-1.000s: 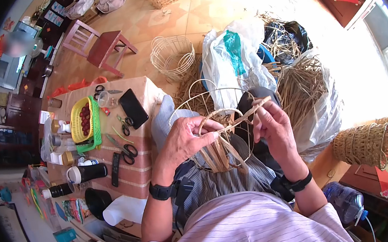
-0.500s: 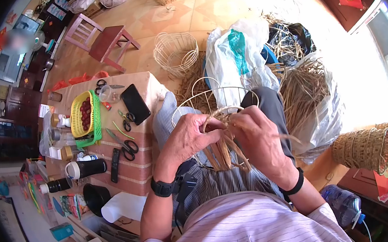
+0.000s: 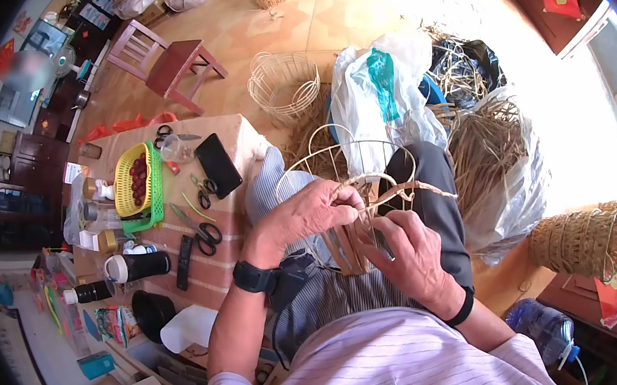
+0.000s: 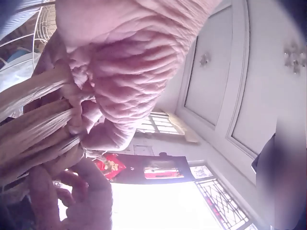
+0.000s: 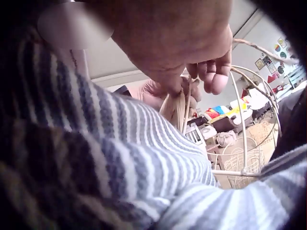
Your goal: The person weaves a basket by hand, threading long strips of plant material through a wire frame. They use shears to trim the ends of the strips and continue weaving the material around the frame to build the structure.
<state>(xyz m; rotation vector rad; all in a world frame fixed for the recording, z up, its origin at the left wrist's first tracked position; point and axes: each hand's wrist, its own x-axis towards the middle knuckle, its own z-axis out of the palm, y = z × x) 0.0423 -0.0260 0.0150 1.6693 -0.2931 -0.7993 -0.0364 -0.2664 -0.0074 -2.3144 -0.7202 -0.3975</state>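
Observation:
A basket frame of pale thin rods [image 3: 371, 141] stands on the person's lap, with dried leaf strips [image 3: 350, 252] hanging from its near rim. The left hand [image 3: 300, 216] grips the strips at that rim between thumb and fingers; in the left wrist view the strips [image 4: 33, 129] run out from under its fingers. Just below and to the right, the right hand [image 3: 413, 257] pinches among the hanging strips, its fingers curled in the right wrist view. A twisted strand [image 3: 428, 189] sticks out rightward from the rim above the right hand, its end loose.
On the left, a cloth-covered table [image 3: 223, 134] bears scissors [image 3: 208, 237], a phone [image 3: 218, 166], a yellow basket of red fruit [image 3: 127, 181] and bottles. Ahead lie another rod frame [image 3: 284, 86] and bags of dried leaves [image 3: 491, 143]. Woven baskets [image 3: 577, 243] lie at right.
The right hand held the twisted strand out to the right, came in to the rim beside the left hand, and is now lower among the strips. The strand end is free; the left hand stays.

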